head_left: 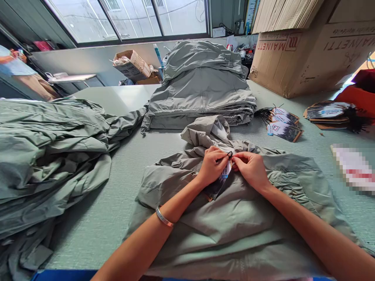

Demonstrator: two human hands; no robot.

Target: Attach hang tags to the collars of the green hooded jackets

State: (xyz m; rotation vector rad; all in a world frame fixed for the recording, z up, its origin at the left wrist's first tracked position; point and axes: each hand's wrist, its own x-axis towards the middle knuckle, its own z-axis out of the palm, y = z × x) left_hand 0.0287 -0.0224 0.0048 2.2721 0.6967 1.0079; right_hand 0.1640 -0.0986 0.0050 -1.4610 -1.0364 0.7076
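Observation:
A grey-green jacket point(240, 218) lies spread in front of me, its hood bunched at the far end. My left hand point(211, 166) and my right hand point(251, 168) meet at the jacket's collar, both closed in a pinch around a thin black string loop point(230, 155). A dark hang tag point(218, 185) dangles from that string under my left hand. A silver bracelet sits on my left wrist.
A neat stack of folded jackets point(202, 89) stands behind. A loose heap of jackets point(43, 156) covers the left side. Piles of hang tags point(283, 125) point(328, 114) lie at the right, near large cardboard boxes point(307, 54).

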